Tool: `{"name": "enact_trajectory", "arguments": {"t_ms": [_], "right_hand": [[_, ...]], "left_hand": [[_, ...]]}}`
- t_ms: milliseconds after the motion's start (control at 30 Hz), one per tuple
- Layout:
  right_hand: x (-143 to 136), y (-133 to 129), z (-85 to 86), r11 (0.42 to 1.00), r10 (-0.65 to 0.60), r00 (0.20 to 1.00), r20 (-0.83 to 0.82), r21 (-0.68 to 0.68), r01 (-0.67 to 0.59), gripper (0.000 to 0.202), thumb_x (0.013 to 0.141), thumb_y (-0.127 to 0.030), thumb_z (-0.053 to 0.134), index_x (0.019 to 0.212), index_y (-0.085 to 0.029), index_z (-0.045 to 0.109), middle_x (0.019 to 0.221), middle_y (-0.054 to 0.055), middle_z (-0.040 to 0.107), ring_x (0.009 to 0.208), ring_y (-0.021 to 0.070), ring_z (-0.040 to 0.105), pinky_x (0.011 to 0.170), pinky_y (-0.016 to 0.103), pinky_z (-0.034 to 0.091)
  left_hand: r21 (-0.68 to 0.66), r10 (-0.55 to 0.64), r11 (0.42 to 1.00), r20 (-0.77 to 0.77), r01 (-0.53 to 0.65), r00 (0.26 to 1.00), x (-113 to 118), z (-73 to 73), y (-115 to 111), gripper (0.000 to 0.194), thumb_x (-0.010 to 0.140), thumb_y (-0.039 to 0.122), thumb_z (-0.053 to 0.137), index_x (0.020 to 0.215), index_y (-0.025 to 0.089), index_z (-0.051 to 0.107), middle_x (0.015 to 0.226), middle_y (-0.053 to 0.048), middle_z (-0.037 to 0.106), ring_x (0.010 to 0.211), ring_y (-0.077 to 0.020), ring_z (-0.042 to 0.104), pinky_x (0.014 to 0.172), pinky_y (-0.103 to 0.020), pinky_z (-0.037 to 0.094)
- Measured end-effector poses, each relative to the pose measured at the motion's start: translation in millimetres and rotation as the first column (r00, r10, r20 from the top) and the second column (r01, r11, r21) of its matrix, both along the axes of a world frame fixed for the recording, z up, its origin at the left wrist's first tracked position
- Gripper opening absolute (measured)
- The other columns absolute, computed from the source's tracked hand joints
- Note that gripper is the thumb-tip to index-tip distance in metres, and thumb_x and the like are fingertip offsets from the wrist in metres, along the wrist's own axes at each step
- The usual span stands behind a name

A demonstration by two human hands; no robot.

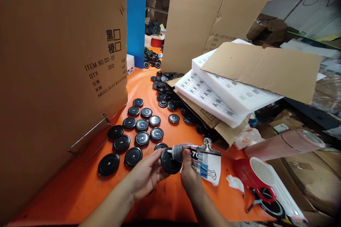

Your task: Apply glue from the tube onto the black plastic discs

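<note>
Tube [177, 153] gripped by right hand [190, 173], nozzle [169, 151] at eleven o'clock on black disc [170, 164] pinched by left hand [144, 177] — oversqueezing could smear it.

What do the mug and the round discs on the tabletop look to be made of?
Mug: probably glazed ceramic, perhaps enamel; glossy red outside, smooth white inside. Discs: likely black plastic, though coated metal is possible; bright reflections show shiny faces.
</note>
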State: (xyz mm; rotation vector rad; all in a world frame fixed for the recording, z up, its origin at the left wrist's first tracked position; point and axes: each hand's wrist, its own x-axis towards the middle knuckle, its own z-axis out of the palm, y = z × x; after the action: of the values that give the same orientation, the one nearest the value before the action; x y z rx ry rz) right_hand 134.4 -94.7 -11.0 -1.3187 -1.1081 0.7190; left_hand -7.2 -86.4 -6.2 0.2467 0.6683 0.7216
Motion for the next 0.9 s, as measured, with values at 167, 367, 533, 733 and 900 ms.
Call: {"name": "enact_trajectory", "arguments": {"t_ms": [167, 367, 533, 733, 900], "right_hand": [[-0.7, -1.4, 2.1, 1.000, -0.004, 1.000, -0.027, -0.004, 0.004, 0.036, 0.081, -0.055, 0.049, 0.079, -0.020, 0.061, 0.076, 0.003, 0.062, 0.074, 0.0184, 0.058, 0.072, 0.032, 0.046], [-2.6, -1.0, 3.1, 1.000, -0.009, 0.998, -0.056, -0.006, 0.008, 0.034, 0.080, -0.054, 0.051, 0.079, -0.021, 0.061, 0.076, 0.004, 0.062, 0.075, 0.0194, 0.058, 0.072, 0.033, 0.047], [-3.7, -1.2, 3.4, 1.000, -0.007, 0.997, -0.082, -0.028, 0.004, 0.036, 0.080, -0.056, 0.050, 0.079, -0.022, 0.062, 0.076, 0.003, 0.063, 0.075, 0.0194, 0.059, 0.072, 0.033, 0.048], [-3.4, 0.0, -0.8, 0.997, -0.029, 0.992, -0.126, -0.072, 0.020, 0.037, 0.077, -0.056, 0.053, 0.081, -0.021, 0.063, 0.080, 0.004, 0.066, 0.079, 0.0200, 0.060, 0.075, 0.034, 0.047], [-2.0, 0.9, -2.4, 0.998, -0.025, 0.998, -0.053, -0.055, 0.022, 0.034, 0.081, -0.053, 0.049, 0.082, -0.021, 0.063, 0.079, 0.003, 0.065, 0.078, 0.0195, 0.059, 0.073, 0.033, 0.048]], "left_hand": [[0.065, -0.089, 0.994, -0.022, 0.091, 0.996, -4.2, -0.2, 0.0, 0.033, 0.082, 0.032, 0.056, 0.114, 0.021, 0.056, 0.094, -0.006, 0.064, 0.072, -0.0122, 0.060, 0.062, -0.023, 0.048], [0.046, -0.055, 0.997, 0.020, 0.054, 0.998, -4.8, 0.0, -0.2, 0.028, 0.082, 0.034, 0.057, 0.105, 0.018, 0.059, 0.089, -0.006, 0.064, 0.073, -0.0113, 0.060, 0.068, -0.024, 0.048], [0.066, -0.097, 0.993, 0.024, 0.095, 0.995, -6.5, -1.0, -0.6, 0.031, 0.081, 0.030, 0.058, 0.111, 0.019, 0.057, 0.089, -0.005, 0.064, 0.073, -0.0127, 0.061, 0.064, -0.024, 0.048], [0.053, -0.065, 0.997, 0.056, 0.062, 0.996, -5.5, -2.8, -0.5, 0.028, 0.083, 0.032, 0.055, 0.106, 0.016, 0.059, 0.091, -0.008, 0.064, 0.077, -0.0122, 0.060, 0.072, -0.025, 0.047], [0.065, -0.058, 0.996, -0.059, 0.062, 0.997, -5.1, -3.0, -1.2, 0.033, 0.081, 0.037, 0.058, 0.110, 0.021, 0.058, 0.087, -0.004, 0.063, 0.072, -0.0123, 0.059, 0.066, -0.026, 0.048]]}}
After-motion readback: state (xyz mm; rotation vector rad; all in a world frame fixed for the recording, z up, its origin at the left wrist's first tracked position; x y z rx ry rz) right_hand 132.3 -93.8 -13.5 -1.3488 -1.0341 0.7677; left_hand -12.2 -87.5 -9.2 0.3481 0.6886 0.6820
